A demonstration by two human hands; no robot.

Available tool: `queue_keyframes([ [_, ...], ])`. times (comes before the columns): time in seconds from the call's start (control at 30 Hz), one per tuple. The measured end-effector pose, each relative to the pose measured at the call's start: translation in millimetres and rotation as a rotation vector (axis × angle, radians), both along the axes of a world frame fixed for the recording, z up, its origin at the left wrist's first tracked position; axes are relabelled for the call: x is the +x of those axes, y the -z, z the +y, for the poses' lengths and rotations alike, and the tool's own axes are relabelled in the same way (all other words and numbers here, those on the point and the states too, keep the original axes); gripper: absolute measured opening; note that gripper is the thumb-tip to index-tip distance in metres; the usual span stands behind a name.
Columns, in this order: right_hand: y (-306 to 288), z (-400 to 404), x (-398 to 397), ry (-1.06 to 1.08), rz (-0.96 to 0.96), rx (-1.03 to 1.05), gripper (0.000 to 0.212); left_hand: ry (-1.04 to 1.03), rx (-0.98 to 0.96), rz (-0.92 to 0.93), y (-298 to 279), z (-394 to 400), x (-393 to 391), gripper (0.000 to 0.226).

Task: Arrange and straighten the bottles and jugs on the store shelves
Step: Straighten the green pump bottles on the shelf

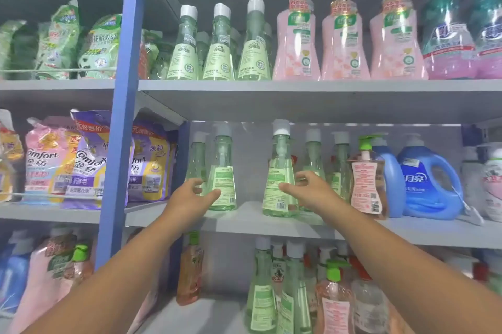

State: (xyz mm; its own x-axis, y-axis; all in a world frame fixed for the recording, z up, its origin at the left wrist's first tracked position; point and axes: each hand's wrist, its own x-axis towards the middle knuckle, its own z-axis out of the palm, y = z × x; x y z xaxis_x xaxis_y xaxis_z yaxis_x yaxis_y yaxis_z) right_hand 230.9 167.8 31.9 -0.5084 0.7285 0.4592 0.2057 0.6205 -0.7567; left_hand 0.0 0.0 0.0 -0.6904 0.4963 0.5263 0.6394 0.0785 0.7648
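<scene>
Middle shelf (244,221), grey, right of the blue upright post (119,116). Both arms reach up and forward to it. Left hand (190,196) is at the lower left side of a clear green bottle (222,179) with a pale cap; thumb and fingers are spread and loosely curved toward the bottle, and whether they touch it cannot be told; nothing is clamped. Right hand (307,187) is at the right side of a second green bottle (279,179), which stands upright near the shelf's front edge; thumb and fingers are apart, the thumb tip lying over the bottle's label, contact uncertain, no closed grip seen. The two bottles stand apart with a bare gap of shelf between them, back labels facing the camera. Further green bottles stand behind them. To the right on the same shelf: a pink pump bottle (366,179) with a green pump, then a blue jug (429,181) with handle. Upper shelf (298,86) carries three green bottles (217,45) in a row, front labels outward, then three pink bottles (345,35). Left bay holds Comfort refill pouches (89,162).
</scene>
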Motion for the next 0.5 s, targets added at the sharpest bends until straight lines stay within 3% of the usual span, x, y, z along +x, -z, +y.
queue_keyframes([
  [0.13,-7,11,-20,0.041,-0.049,0.050,0.086,0.027,-0.140,-0.007,-16,16,-19,0.082],
  [0.4,-18,35,-41,-0.034,-0.101,0.028,0.053,0.075,-0.154,-0.039,-32,54,-40,0.089],
  [0.5,-18,43,-42,-0.020,-0.111,0.034,0.062,0.082,-0.144,-0.013,-32,69,-37,0.085],
])
